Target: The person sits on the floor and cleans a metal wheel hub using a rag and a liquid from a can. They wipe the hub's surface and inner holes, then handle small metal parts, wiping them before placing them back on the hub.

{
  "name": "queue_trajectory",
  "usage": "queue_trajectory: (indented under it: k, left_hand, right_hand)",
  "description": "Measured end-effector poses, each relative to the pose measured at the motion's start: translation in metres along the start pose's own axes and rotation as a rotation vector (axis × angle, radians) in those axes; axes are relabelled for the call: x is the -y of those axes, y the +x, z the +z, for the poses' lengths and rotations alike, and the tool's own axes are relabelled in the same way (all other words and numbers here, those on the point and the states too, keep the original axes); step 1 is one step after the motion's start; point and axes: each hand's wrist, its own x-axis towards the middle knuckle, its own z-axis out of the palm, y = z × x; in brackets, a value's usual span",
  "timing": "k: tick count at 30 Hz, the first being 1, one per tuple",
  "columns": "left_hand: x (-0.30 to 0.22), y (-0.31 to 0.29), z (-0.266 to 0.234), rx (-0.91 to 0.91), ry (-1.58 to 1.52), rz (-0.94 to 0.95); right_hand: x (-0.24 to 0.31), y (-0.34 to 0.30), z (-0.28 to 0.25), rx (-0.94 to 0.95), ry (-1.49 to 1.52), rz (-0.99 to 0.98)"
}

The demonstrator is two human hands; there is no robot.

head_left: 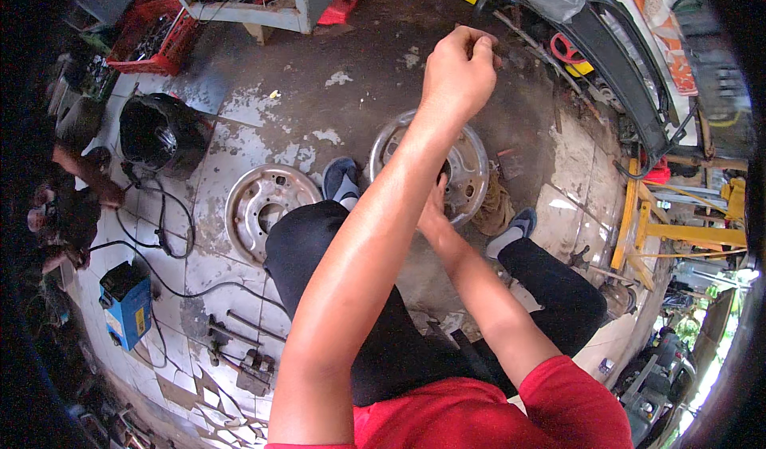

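My left hand [461, 67] is raised in front of me, its arm crossing over the right one. Its fingers are curled and pressed together; whatever they pinch, if anything, is too small to make out. Below it, a silver steel wheel rim [476, 170] sits between my feet, partly covered by my left forearm. My right hand [432, 211] grips the near edge of this rim, one digit reaching over its face toward the hub. The left forearm hides its other fingers. A second, worn steel wheel rim [241, 201] lies by my left knee.
A brown cloth [496, 208] lies beside the gripped rim. To the left are a black bucket-like container [159, 134], cables, a blue box-shaped machine [128, 309] and metal tools [247, 361]. A red crate [152, 38] and metal stand [299, 2] are farther off. Yellow metal frames [638, 225] stand right.
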Motion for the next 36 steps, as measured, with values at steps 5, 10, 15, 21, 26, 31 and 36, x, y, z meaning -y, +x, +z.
queue_trajectory:
  k: [5,10,15,21,26,31,36]
  left_hand:
    - [-0.003,-0.001,-0.001,0.016,-0.010,-0.010]
    - [-0.006,-0.003,-0.005,0.005,0.023,-0.012]
    - [-0.004,-0.004,-0.009,0.011,0.089,0.055]
    - [-0.008,-0.020,-0.015,0.056,0.576,0.355]
    - [0.001,-0.022,-0.028,0.254,0.817,0.469]
    - [0.014,-0.028,-0.041,0.504,1.057,0.365]
    - [0.047,-0.044,-0.039,0.662,1.246,0.174]
  right_hand:
    - [-0.002,-0.003,0.001,0.016,0.015,-0.018]
    - [0.001,0.001,0.000,0.001,0.028,0.009]
    - [-0.001,-0.006,0.001,-0.036,-0.010,-0.006]
    - [0.001,0.003,0.004,0.026,-0.013,0.070]
    - [-0.007,-0.040,0.000,0.113,0.036,0.019]
    - [-0.028,-0.086,-0.012,0.054,0.071,-0.097]
    - [-0.078,-0.112,-0.010,-0.098,0.488,0.080]
